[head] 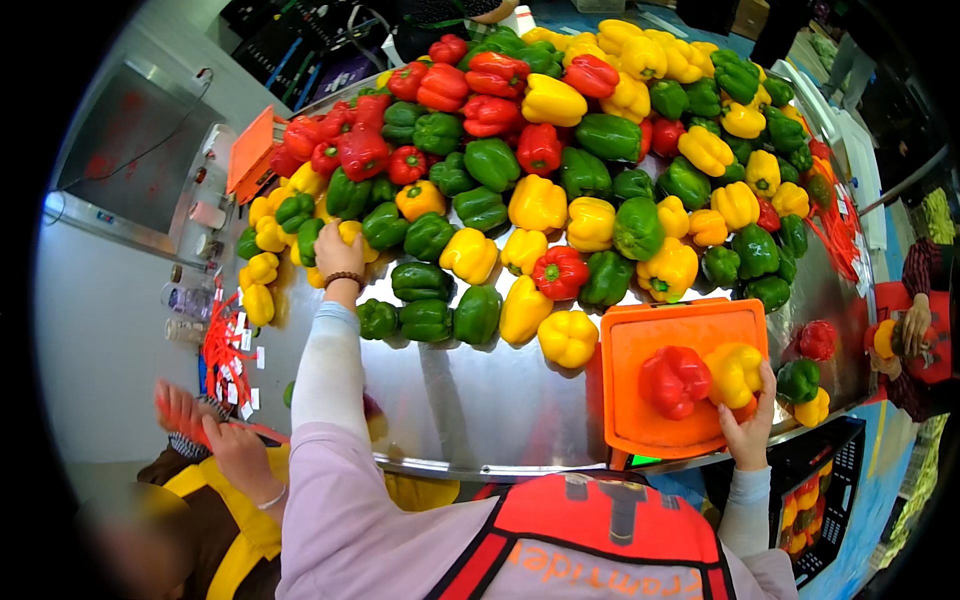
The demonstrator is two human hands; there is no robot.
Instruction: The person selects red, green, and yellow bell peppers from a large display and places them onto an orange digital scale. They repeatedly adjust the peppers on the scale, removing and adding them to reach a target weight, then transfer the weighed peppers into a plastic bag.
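My left hand (337, 255) reaches into the left part of a large pile of bell peppers. It touches a yellow bell pepper (355, 234) beside a green bell pepper (308, 241); its fingertips are partly hidden, so its grip is unclear. My right hand (750, 416) holds a yellow bell pepper (731, 373) at the right side of an orange plastic tray (622, 420). Against that pepper, on the tray, lies a red bell pepper (675, 382). A little orange-red surface shows beneath the yellow one. Green light glows under the tray's near edge.
Peppers spread over the steel table (480, 405). Red tape strips with tags (229, 352) lie at left; an orange crate (253, 154) stands behind. A co-worker's hands (240, 457) are at lower left, another's hand (916, 324) at right. A black crate (840, 495) holds packed peppers.
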